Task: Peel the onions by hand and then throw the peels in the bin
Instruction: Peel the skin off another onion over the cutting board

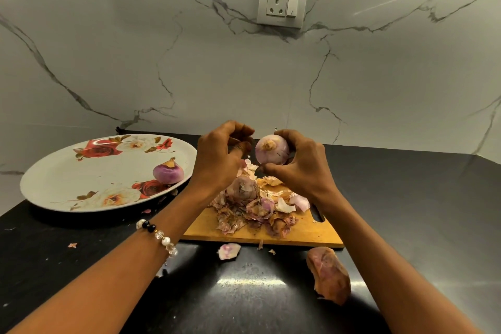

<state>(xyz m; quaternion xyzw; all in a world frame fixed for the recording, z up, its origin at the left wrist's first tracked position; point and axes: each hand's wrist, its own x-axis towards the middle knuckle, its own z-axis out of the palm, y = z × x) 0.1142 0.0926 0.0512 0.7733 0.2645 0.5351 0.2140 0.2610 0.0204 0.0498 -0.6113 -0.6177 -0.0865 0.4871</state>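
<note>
My right hand [296, 163] grips a pale, mostly peeled onion [271, 150] above the wooden cutting board [306, 232]. My left hand [221, 154] hovers just left of that onion with fingers curled; whether it pinches a bit of skin I cannot tell. An unpeeled onion [242, 188] sits on the board amid a heap of dry peels [257, 214]. One peeled purple onion [168, 172] lies on a floral plate [54, 182] at the left. No bin is in view.
A large loose peel [329, 275] and a smaller one [229, 251] lie on the black counter [244, 293] in front of the board, with small scraps scattered around. A marble wall with a socket [282, 4] stands close behind.
</note>
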